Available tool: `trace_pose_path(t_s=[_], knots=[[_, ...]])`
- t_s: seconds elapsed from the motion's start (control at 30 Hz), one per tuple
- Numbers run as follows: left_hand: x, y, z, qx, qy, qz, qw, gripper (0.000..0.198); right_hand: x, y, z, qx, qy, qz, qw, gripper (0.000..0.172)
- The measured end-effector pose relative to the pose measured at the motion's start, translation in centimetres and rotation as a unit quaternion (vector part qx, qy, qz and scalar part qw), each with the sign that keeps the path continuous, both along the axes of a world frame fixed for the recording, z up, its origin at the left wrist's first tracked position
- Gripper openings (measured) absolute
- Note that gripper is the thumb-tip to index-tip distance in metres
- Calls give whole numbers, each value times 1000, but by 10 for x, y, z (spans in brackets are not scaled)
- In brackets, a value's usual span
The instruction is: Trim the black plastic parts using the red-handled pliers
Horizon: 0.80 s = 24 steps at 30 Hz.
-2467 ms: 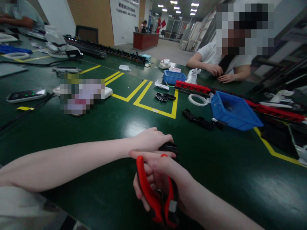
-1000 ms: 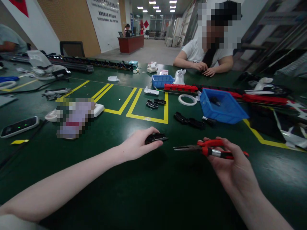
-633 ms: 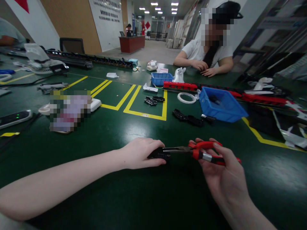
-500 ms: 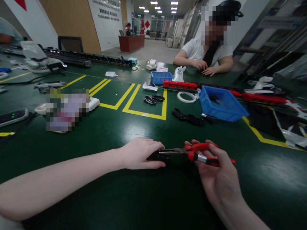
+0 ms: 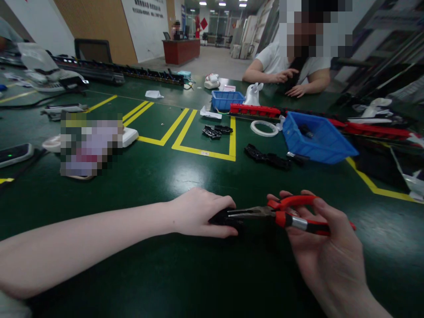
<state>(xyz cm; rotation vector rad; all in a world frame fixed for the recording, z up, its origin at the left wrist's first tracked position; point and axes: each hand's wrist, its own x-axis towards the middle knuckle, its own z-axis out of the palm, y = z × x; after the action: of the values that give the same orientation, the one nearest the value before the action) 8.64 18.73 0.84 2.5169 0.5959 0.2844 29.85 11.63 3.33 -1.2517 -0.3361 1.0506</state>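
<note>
- Presently we hold the left hand (image 5: 198, 212) palm down at lower centre of the frame, fingers closed over a small black plastic part (image 5: 222, 217) and pressing it to the green table (image 5: 139, 185).
- Our right hand (image 5: 326, 247), lower right, is wrapped around the red handles of a pair of needle-nose pliers (image 5: 281, 213); the thumb lies over the upper handle.
- We note the pliers' slim metal nose points toward frame left and meets the black part just beside the left fingertips. Whether the tips grip the part or merely touch it, we cannot tell; the contact is dark and partly covered.
- In our judgement, the work goes best with the part kept flat and pinned, the nose kept level with the table, and the left fingertips kept clear of the tips. Squeeze should be gradual, since thin plastic may crack or slip.
- Further black parts (image 5: 268, 158) lie mid-frame right of centre, beside a tilted blue bin (image 5: 318, 139); two more black pieces (image 5: 217, 130) sit inside the yellow floor-tape box (image 5: 180, 139).
- A white ring of tape (image 5: 264, 128) rests left of the bin, and a smaller blue tray (image 5: 227, 100) stands further back.
- A co-worker (image 5: 285, 62) in a white shirt sits at upper right, both hands on the far table edge, well apart from our work.
</note>
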Motion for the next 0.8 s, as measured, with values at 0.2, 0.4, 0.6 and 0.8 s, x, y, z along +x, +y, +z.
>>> trace_pose_path(t_s=[0.2,0.4,0.6,0.8], knots=[[-1,-1,1,5,2,13,1000,37,-3,1,-2,-15,0,-5,1000,32],[-1,-1,1,7,3,16,1000,37,-5,1,-6,-20,4,3,1000,36],[-1,-1,0,5,3,21,1000,38,-5,3,-8,-18,14,-2,1000,35],[-1,-2,1,-2,9,39,999,41,-1,5,-10,0,-1,10,1000,33]])
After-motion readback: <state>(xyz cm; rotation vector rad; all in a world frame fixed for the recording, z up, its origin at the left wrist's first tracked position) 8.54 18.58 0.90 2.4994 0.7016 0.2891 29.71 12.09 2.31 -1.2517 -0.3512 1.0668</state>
